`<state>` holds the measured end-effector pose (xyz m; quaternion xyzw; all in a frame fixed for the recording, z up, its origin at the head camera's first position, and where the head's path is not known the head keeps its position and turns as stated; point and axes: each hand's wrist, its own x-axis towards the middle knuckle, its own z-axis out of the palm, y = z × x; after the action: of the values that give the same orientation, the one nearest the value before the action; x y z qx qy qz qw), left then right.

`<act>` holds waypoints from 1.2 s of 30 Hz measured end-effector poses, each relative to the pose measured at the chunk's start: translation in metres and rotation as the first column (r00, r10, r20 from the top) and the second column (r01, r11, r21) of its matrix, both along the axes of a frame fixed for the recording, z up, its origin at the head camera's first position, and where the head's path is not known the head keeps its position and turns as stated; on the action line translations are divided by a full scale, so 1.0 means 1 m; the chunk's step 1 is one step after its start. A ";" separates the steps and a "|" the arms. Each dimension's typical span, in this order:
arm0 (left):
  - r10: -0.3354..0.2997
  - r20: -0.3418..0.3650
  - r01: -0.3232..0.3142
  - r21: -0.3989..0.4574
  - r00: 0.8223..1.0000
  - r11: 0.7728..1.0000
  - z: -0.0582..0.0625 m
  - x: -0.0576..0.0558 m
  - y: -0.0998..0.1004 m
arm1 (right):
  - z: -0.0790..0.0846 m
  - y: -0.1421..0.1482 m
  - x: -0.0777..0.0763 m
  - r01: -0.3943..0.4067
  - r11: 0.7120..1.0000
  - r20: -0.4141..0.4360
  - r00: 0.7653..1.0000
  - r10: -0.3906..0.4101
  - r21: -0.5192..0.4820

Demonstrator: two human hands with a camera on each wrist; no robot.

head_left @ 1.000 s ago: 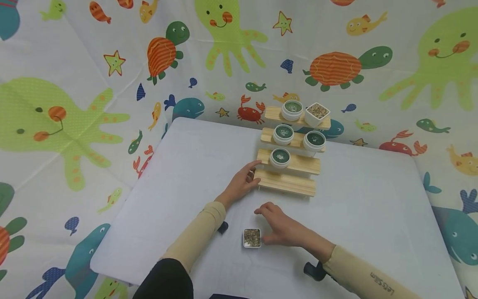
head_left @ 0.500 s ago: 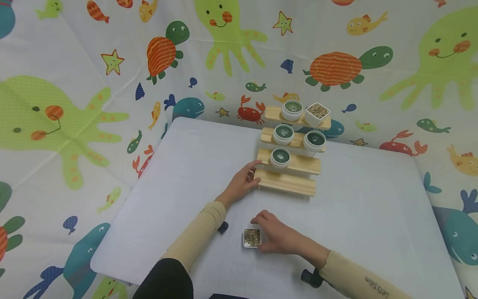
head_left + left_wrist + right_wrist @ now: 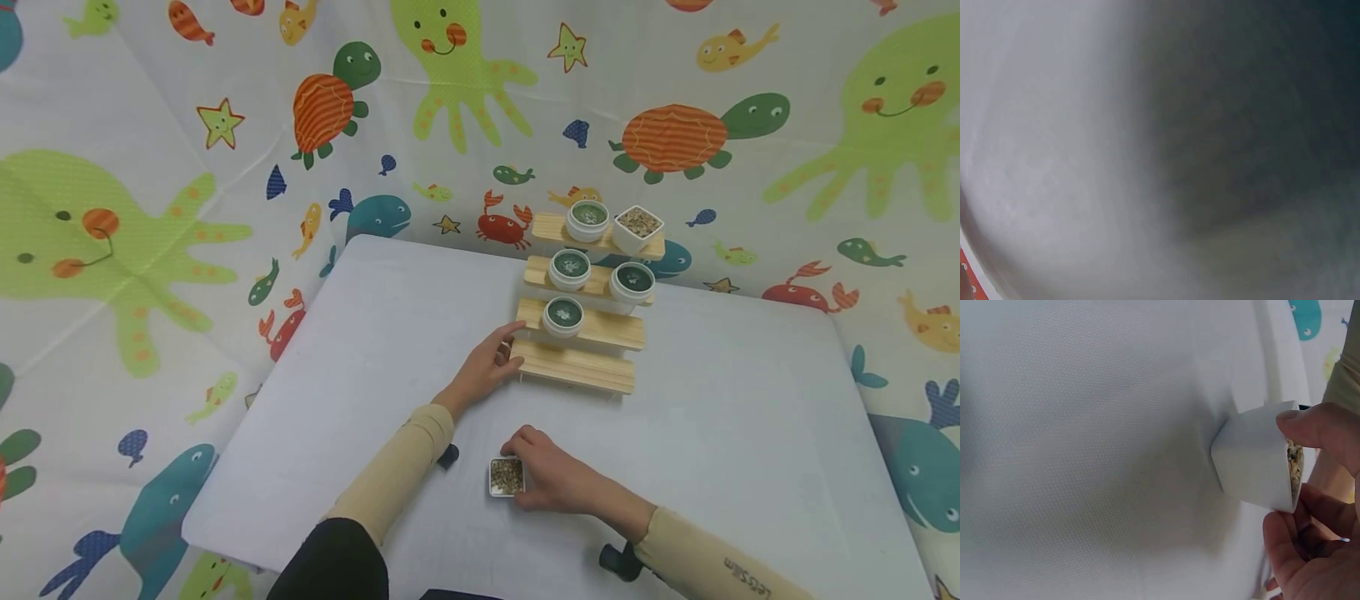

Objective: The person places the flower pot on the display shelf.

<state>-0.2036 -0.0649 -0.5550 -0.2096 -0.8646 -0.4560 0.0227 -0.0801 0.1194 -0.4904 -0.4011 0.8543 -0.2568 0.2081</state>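
Note:
A small white square pot (image 3: pixel 507 477) filled with brownish granules stands on the white-covered table. My right hand (image 3: pixel 555 475) pinches it at the rim, with the thumb (image 3: pixel 1300 425) on one side and the fingers on the opposite one, as the right wrist view shows. Farther forward is a four-step wooden display stand (image 3: pixel 573 367). My left hand (image 3: pixel 480 371) holds its left end by the two lowest steps. Round white pots with dark green tops, such as the front one (image 3: pixel 563 317), sit on the upper steps. The left wrist view is a dark blur.
Another square pot of granules (image 3: pixel 637 229) stands at the right of the top step. The lowest step is bare wood. Behind the table (image 3: pixel 750 417) hangs a cloth (image 3: pixel 480 100) printed with sea animals. A black wrist device (image 3: pixel 621 562) is on the right forearm.
My right hand has come down and left toward the square pot, and its thumb and fingers have closed on the rim. The left hand and the stand stay put.

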 end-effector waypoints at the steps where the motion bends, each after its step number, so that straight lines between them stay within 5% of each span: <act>1: 0.001 0.000 -0.001 -0.001 1.000 1.000 0.000 0.000 0.000 | 0.000 0.000 0.000 0.005 1.000 0.002 1.000 -0.005 0.001; 22: 0.004 0.016 -0.004 -0.016 1.000 1.000 -0.002 -0.004 0.000 | 0.001 -0.002 0.001 0.032 0.999 -0.018 0.999 -0.032 0.017; 36: 0.010 0.012 -0.009 -0.016 1.000 1.000 -0.001 -0.001 -0.001 | 0.017 0.012 -0.016 0.100 0.988 -0.071 0.992 -0.108 -0.115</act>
<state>-0.2050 -0.0656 -0.5564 -0.2029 -0.8694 -0.4501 0.0178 -0.0962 0.1310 -0.4732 -0.3764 0.8659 -0.2988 0.1387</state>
